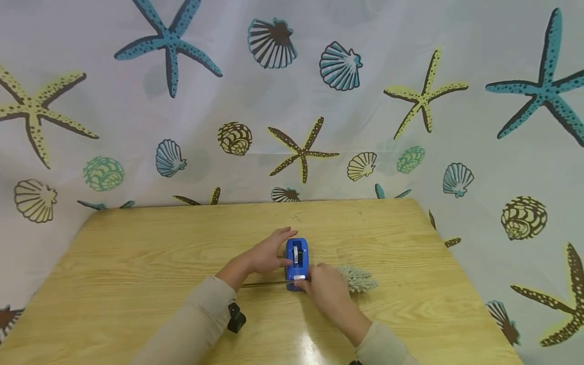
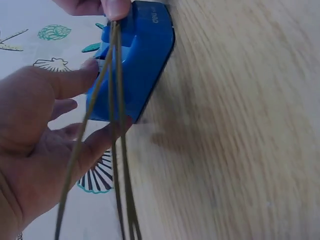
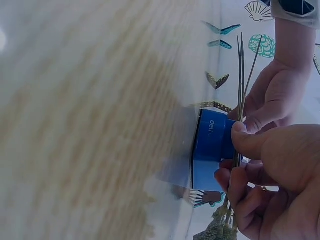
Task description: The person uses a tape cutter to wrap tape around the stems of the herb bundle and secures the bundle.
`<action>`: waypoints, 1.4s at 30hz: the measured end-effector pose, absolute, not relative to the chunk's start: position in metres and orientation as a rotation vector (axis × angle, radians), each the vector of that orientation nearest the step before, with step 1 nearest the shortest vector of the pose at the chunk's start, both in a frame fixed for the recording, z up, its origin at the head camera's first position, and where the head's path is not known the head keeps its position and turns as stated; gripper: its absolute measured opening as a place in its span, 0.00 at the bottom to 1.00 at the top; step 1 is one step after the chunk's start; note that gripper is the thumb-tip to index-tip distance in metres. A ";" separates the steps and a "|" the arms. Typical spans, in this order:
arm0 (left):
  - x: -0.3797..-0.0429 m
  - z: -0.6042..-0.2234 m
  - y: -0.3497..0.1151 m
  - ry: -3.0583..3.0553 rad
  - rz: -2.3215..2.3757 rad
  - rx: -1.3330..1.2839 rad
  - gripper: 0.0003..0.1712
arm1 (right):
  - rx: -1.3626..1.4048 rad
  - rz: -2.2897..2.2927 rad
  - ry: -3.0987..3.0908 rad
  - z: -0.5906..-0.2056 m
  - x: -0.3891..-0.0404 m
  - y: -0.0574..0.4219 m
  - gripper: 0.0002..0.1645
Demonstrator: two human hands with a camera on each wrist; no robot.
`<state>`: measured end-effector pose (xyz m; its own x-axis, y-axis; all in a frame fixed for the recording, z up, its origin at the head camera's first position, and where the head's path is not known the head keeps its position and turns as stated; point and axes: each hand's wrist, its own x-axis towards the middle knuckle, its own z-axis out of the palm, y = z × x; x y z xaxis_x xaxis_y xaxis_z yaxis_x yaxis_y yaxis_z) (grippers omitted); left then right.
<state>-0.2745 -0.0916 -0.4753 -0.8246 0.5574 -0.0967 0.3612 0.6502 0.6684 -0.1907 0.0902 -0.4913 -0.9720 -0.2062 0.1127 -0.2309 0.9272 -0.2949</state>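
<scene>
A blue tape dispenser point(image 1: 297, 271) with a white tape roll point(image 1: 295, 254) stands on the table between the hands. My left hand point(image 1: 264, 255) is at its left side, thumb beside the roll and index finger reaching to its far end, holding it. With thumb and fingers my right hand point(image 1: 327, 290) pinches several thin stems point(image 2: 117, 90) across the dispenser's near end. The stems stick out leftward under the left wrist. Their pale green flower head point(image 1: 358, 280) shows to the right of the right hand, partly hidden by it.
The wooden table point(image 1: 159, 253) lies under everything. Behind it and along its sides hangs a white cloth point(image 1: 292, 101) printed with starfish and shells. A black wrist strap device point(image 1: 236, 318) sits on the left sleeve.
</scene>
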 end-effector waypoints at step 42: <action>-0.186 -0.481 -0.099 2.766 0.897 0.497 0.15 | 0.478 0.702 -3.067 -0.477 -0.171 0.089 0.14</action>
<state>-0.1859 -0.0991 -0.4808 -0.9255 0.3709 -0.0767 0.2553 0.7606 0.5968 -0.1713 0.0886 -0.4773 -0.9541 -0.2983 0.0266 -0.2802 0.8578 -0.4309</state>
